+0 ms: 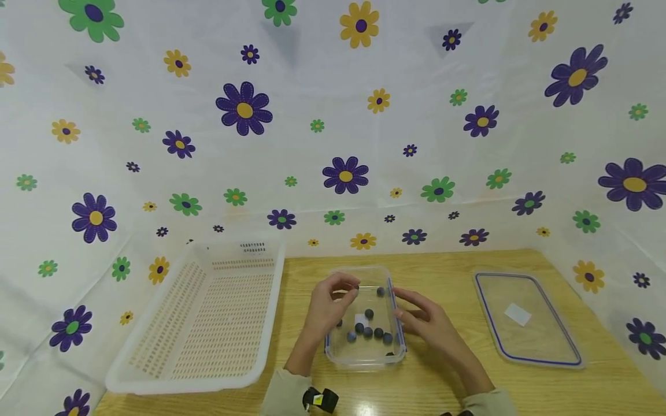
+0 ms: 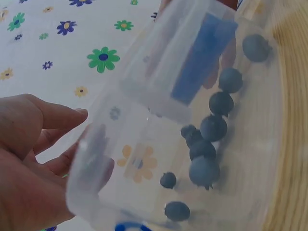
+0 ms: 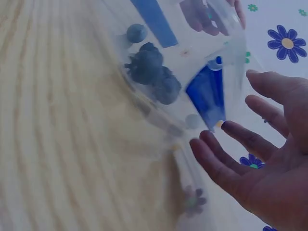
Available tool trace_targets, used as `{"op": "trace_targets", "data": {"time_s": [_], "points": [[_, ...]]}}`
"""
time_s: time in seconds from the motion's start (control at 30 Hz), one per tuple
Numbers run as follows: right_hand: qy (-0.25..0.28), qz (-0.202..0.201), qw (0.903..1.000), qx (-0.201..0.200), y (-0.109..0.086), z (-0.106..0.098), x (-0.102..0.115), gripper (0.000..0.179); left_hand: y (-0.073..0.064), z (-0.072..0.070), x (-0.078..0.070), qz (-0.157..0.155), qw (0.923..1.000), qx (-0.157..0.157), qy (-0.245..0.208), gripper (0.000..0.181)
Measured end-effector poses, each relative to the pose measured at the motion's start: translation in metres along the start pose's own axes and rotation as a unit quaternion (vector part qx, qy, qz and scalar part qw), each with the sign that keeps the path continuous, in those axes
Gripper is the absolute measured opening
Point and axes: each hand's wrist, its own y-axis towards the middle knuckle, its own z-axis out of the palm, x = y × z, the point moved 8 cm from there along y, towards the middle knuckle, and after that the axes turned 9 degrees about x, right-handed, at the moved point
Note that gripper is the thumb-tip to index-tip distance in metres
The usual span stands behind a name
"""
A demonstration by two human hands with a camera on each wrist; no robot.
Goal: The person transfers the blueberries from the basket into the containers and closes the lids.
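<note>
A clear plastic box (image 1: 365, 363) with blue side clips (image 3: 210, 91) stands on the table. Several blueberries (image 1: 368, 332) lie on its bottom, many in a row towards the near right. My left hand (image 1: 326, 303) reaches over the box's left rim, its bent fingers above the inside. In the left wrist view a gap shows between its thumb and forefinger, and one fingertip (image 2: 107, 168) appears through the box wall. Beside the right wall, my right hand (image 1: 429, 323) has its fingers spread loosely, the fingertips right at the side clip. Nothing lies in its palm.
On the left stands a large white perforated basket (image 1: 267, 323). A clear lid (image 1: 546, 323) with a blue seal and a white label lies on the right of the wooden table (image 1: 442, 393). Flower-patterned sheeting (image 1: 291, 144) encloses the back and sides.
</note>
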Motion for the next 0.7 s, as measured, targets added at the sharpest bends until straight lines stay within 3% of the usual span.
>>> {"op": "trace_targets", "data": {"time_s": [0.2,0.43,0.53,0.7], "points": [[-0.072,-0.046,0.9963,-0.014,-0.009,-0.020,0.019,0.045,-0.001,0.020,-0.011,-0.017,0.9994,0.030,-0.003,0.016],[-0.111,-0.051,0.9923,-0.019,-0.028,-0.045,0.039,0.045,-0.001,0.052,-0.026,-0.028,0.9965,0.049,-0.061,0.024],[-0.166,-0.043,0.9844,-0.041,-0.038,-0.061,0.048,0.045,-0.002,0.075,-0.033,-0.034,0.9933,0.074,-0.082,0.032],[-0.246,-0.059,0.9628,-0.096,-0.058,-0.091,0.064,0.045,-0.003,0.113,-0.042,-0.053,0.9881,0.105,-0.099,0.045]]}}
